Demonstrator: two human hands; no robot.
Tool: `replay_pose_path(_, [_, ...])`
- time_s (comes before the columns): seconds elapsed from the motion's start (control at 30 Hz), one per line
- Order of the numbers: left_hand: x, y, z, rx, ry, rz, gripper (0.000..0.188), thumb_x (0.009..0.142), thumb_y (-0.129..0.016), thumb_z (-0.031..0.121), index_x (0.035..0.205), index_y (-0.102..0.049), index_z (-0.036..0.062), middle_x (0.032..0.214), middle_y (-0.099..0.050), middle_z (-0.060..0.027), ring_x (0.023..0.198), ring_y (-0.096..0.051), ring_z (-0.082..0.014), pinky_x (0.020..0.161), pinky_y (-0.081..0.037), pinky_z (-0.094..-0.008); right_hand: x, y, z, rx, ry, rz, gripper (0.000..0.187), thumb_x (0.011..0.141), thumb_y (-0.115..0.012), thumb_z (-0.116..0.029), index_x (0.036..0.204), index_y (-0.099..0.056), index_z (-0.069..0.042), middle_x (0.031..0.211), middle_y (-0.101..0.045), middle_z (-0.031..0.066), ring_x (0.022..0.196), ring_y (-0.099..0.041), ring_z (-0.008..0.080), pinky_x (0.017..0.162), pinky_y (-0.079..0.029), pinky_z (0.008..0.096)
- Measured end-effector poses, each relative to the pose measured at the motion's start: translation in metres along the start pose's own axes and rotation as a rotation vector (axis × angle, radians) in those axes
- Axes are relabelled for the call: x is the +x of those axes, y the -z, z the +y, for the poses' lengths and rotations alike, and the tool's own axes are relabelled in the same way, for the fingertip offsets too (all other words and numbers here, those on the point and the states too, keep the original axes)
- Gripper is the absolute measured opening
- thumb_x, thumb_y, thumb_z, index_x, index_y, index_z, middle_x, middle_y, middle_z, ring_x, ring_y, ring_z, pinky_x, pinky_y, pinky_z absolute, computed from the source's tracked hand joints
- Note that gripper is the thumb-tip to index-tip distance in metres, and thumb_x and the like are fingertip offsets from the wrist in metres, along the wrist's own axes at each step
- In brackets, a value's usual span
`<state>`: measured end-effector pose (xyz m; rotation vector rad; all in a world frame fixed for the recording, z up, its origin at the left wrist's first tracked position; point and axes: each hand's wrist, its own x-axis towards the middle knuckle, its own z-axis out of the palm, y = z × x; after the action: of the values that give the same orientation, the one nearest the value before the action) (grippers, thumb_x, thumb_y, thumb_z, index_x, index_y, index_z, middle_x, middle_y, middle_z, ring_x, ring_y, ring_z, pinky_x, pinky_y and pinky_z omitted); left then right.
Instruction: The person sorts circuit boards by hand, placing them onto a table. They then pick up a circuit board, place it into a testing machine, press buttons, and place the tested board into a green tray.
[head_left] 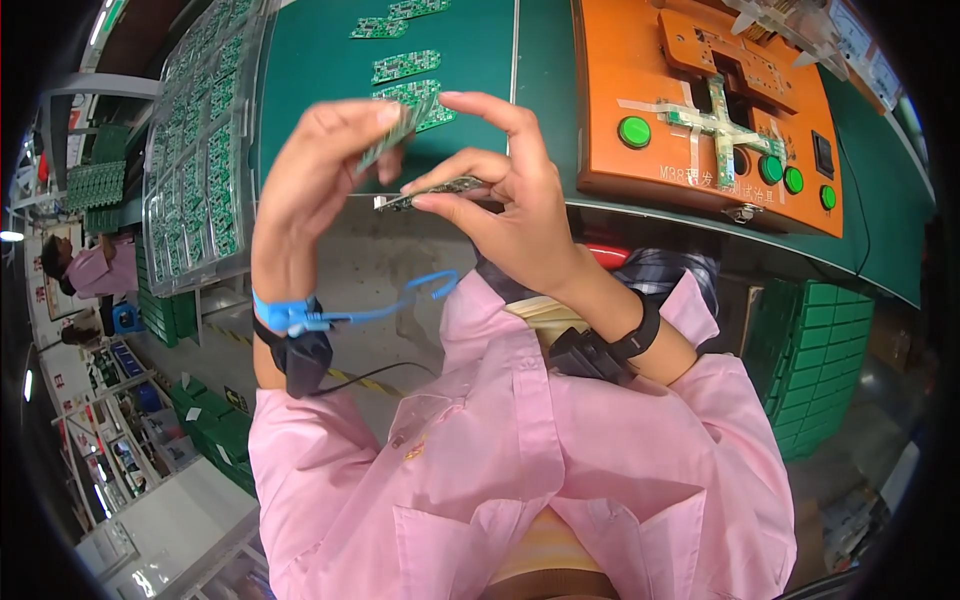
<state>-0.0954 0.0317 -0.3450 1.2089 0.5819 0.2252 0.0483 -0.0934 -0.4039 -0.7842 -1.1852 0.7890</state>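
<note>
My left hand (308, 165) is closed on a thin green circuit board (392, 138), held tilted between thumb and fingers above the table's front edge. A second circuit board (447, 187), seen nearly edge-on with a small white connector at its left end, is pinched by the thumb and fingers of my right hand (532, 215). My right index finger stretches to the upper end of the left hand's board. Just beyond my hands, several green boards (405, 66) lie on the green table mat (310, 60). A blue wrist strap (285, 314) circles my left wrist.
An orange box fixture (615, 85) with green buttons and taped boards stands at the right. Clear plastic trays of boards (200, 150) are stacked at the left. Green crates (815, 365) stand below the table on the right. Two people sit at the far left.
</note>
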Motion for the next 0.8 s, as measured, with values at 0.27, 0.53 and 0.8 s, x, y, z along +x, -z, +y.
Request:
replay_pose_path(0.27, [0.110, 0.049, -0.002, 1.077, -0.370, 0.408, 0.030, 0.084, -0.058, 0.023, 0.102, -0.062, -0.0011, 0.094, -0.064, -0.0060, 0.088, -0.055, -0.0088, 0.074, -0.044, -0.0244, 0.002, -0.003, 0.006, 0.224, -0.431, 0.132, 0.039, 0.080, -0.054, 0.008, 0.116, -0.039, 0.003, 0.109, -0.050, 0.0190, 0.081, -0.063, 0.0159, 0.069, -0.054, 0.0246])
replay_pose_path(0.53, [0.060, 0.021, 0.031, 1.039, -0.586, 0.704, 0.031, 0.087, -0.054, 0.027, 0.109, -0.061, 0.0062, 0.101, -0.061, -0.0053, 0.088, -0.053, -0.0114, 0.079, -0.039, -0.0242, 0.027, -0.005, 0.043, -0.179, -0.198, 0.386, 0.027, 0.085, -0.047, 0.003, 0.111, -0.044, 0.007, 0.107, -0.050, 0.0174, 0.074, -0.061, 0.0187, 0.068, -0.053, 0.0258])
replay_pose_path(0.8, [-0.047, -0.011, 0.050, 0.762, -0.981, 0.978, 0.033, 0.090, -0.047, 0.028, 0.103, -0.063, 0.0032, 0.101, -0.063, -0.0060, 0.088, -0.056, -0.0138, 0.079, -0.039, -0.0272, 0.031, -0.014, 0.017, -0.996, 0.183, 0.513, 0.043, 0.085, -0.052, -0.006, 0.127, -0.040, -0.007, 0.134, -0.030, 0.0227, 0.125, -0.029, 0.0335, 0.101, -0.027, 0.0370])
